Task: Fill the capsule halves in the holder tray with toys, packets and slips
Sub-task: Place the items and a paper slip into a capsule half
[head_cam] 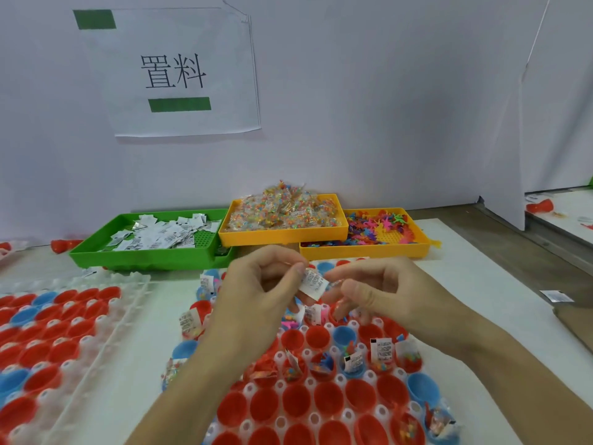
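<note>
Both hands hover over the holder tray (378, 415) of red and blue capsule halves. My left hand (256, 290) pinches a white printed slip (313, 283) between thumb and fingertips. My right hand (375, 290) has its fingers curled at the slip's right edge, where something clear shows; whether it grips that I cannot tell. Some halves, like the ones in the row around (382, 351), hold slips, packets and toys; the nearest red halves (327, 399) are bare.
A green tray (134, 256) of slips, a yellow tray (282, 236) of packets and a yellow tray (365, 248) of toys stand at the back. A second holder tray (128, 284) of capsule halves lies left. A loose packet (555, 296) lies right.
</note>
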